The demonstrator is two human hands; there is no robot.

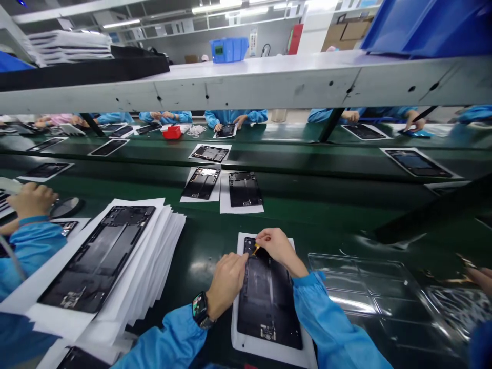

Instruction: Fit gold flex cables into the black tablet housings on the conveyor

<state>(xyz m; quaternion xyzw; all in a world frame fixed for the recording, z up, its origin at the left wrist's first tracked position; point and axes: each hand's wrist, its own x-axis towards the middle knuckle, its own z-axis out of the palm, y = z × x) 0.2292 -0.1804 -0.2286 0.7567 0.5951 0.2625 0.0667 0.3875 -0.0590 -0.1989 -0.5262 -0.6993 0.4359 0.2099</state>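
Note:
A black tablet back panel (267, 302) lies on a white sheet (246, 344) on the green bench in front of me. My right hand (277, 247) pinches a small orange strip (255, 249) at the panel's top left corner. Beside it, my left hand (227, 282), with a smartwatch on the wrist, has its fingers closed and its fingertips pressing on the panel's upper left edge. Both my sleeves are blue.
A stack of white sheets with another black panel (98, 256) lies at my left. Clear plastic trays (369, 287) sit at right. More panels on sheets (244, 190) lie on the green belt. A co-worker's hand (33, 200) works at far left; others sit across.

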